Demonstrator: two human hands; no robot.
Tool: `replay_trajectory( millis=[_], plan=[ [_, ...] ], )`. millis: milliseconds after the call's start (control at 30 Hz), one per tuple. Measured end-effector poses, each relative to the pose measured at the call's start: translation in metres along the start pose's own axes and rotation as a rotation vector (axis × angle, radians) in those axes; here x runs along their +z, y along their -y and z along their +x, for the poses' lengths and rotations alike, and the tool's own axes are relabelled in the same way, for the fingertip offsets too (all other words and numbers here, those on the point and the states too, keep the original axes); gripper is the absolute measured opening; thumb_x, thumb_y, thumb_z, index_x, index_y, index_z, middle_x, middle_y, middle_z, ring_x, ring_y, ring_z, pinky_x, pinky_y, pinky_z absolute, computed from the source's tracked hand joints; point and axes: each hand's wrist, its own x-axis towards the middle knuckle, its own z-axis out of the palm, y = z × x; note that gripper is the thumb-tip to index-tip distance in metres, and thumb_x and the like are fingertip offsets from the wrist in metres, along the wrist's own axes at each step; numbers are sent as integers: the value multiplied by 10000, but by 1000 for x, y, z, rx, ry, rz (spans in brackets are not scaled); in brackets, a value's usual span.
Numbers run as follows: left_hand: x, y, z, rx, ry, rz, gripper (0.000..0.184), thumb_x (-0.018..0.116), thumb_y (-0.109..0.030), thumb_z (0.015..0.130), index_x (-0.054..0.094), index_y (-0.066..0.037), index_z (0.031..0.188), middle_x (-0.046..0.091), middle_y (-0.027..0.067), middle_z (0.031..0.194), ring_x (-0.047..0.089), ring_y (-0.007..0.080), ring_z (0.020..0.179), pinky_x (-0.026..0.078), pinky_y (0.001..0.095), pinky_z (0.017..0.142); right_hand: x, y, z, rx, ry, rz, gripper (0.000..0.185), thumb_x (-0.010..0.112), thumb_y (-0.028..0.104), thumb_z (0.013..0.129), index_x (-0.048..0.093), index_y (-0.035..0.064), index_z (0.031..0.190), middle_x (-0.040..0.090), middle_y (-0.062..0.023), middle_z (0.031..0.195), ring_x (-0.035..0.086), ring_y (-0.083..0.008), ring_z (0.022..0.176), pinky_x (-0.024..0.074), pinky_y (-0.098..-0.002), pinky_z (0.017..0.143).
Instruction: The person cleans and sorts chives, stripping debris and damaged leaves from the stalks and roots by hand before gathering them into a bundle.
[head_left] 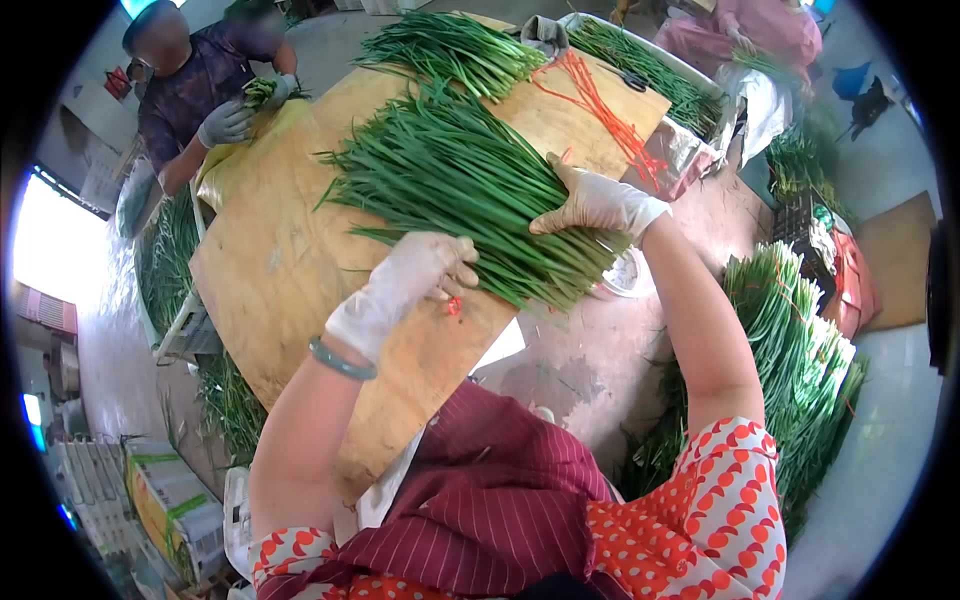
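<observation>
A large bundle of garlic chives (465, 180) lies across the wooden board (270, 290), its pale stem ends toward the lower right. My right hand (600, 203), in a thin whitish glove, grips the bundle near those stem ends, thumb and fingers spread around it. On the near side, my gloved left hand (425, 268) is closed, its fingers curled beside the leaves. A short red-orange tie (455, 305) shows right at its fingertips. How the tie runs under the bundle is hidden. Another bundle of chives (450, 50) lies at the board's far end.
Loose orange ties (600, 110) and dark-handled scissors (634, 80) lie at the board's far right. Chives fill a crate (650, 75) behind and stand in a pile (790, 350) at right. A gloved co-worker (190, 90) handles greens at left; another person (745, 35) sits far right.
</observation>
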Motion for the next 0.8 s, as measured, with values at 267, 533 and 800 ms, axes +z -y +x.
replay_trajectory(
  millis=[267, 533, 800],
  plan=[
    [27, 16, 11, 309, 68, 269, 395, 542, -288, 910, 551, -8, 1188, 644, 36, 965, 502, 40, 645, 436, 200, 518, -17, 9, 34, 79, 61, -232, 1065, 451, 764, 728, 335, -120, 1309, 443, -279, 1289, 402, -308, 1252, 305, -318, 1033],
    [34, 3, 15, 393, -22, 470, 317, 518, -230, 898, 577, 5, 1103, 625, 75, 884, 475, 91, 492, 410, 252, 456, 33, 11, 81, 108, 96, -438, 1043, 519, 739, 702, 339, -93, 1306, 471, -277, 1264, 461, -364, 1190, 355, -365, 997],
    [8, 13, 7, 302, 117, 244, 271, 501, -172, 922, 568, 2, 1118, 613, 93, 959, 512, 94, 605, 467, 248, 548, 10, 16, 70, 58, 57, -333, 1037, 528, 718, 717, 299, -82, 1335, 428, -290, 1300, 417, -348, 1237, 314, -343, 1030]
  ],
)
